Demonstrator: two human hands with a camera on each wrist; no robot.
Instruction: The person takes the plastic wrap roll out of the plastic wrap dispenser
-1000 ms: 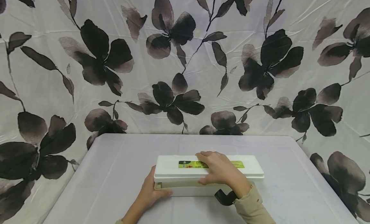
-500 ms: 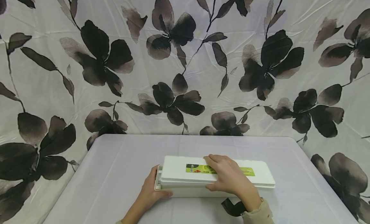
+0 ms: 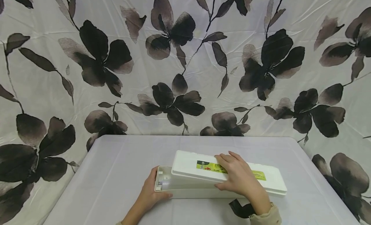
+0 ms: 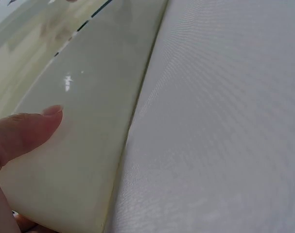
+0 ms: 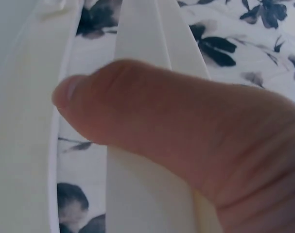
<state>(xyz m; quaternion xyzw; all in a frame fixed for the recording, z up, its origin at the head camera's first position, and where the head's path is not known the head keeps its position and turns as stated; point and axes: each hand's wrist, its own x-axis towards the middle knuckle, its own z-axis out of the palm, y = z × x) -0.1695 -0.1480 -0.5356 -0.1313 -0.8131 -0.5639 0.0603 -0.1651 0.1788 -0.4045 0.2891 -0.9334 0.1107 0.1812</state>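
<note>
A long white plastic box (image 3: 200,194), which looks like a cling film dispenser, lies lengthwise on the table. My left hand (image 3: 150,190) grips its left end, and the thumb presses the front wall (image 4: 84,131) in the left wrist view. Held by my right hand (image 3: 240,178) is the white lid (image 3: 185,160), which bears a yellow-green label (image 3: 210,166). The lid is tilted, its left end raised and its right end lower, shifted right of the box. A translucent roll (image 3: 167,183) shows inside the uncovered left end. The right wrist view shows the right thumb across the lid's edge (image 5: 149,194).
The white-covered table (image 3: 124,160) extends to either side of the box and behind it. Beyond its back edge hangs a white curtain with dark flowers (image 3: 214,80). A black curved piece (image 3: 240,209) sits at the right wrist.
My right hand has carried the lid to the right and lifted its left end, uncovering the box's left end and the roll. The left hand and box have stayed in place.
</note>
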